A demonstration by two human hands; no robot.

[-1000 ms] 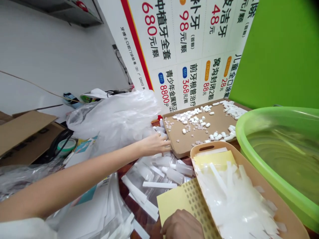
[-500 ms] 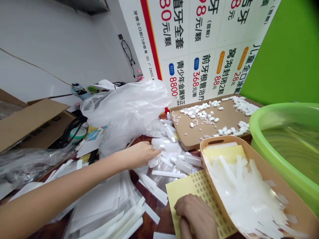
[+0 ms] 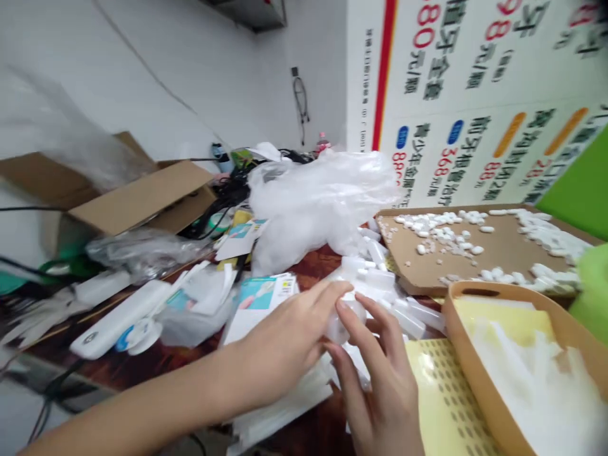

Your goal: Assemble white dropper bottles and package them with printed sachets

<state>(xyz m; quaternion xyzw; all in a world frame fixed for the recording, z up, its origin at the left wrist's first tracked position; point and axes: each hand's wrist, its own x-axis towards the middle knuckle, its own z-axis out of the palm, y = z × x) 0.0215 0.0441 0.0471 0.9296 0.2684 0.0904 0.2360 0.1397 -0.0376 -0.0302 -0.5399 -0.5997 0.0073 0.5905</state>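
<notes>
My left hand (image 3: 289, 332) is closed around a small translucent bottle (image 3: 338, 329) with a white top. My right hand (image 3: 387, 380) meets it from the right, its thumb and curved fingertips against the bottle. Fingers hide much of the bottle. Several similar white-capped bottles (image 3: 408, 318) lie in a heap just behind the hands. Right of my right hand is a yellow sheet (image 3: 430, 380) with rows of oval stickers. Under the hands lie thin white strips and clear bags (image 3: 285, 411), partly covered by my left forearm.
A tan basket (image 3: 494, 392) of whitish strips stands at right, beside a green tub (image 3: 591, 285). Behind it is a cardboard tray (image 3: 408, 253) of small white caps. A large plastic bag (image 3: 313, 202), printed cards (image 3: 261, 294) and an open carton (image 3: 142, 196) lie further left.
My left hand has lifted a bottle from the heap and brought it nearer. My right hand has left the yellow sheet and come up to the bottle. The view has swung left.
</notes>
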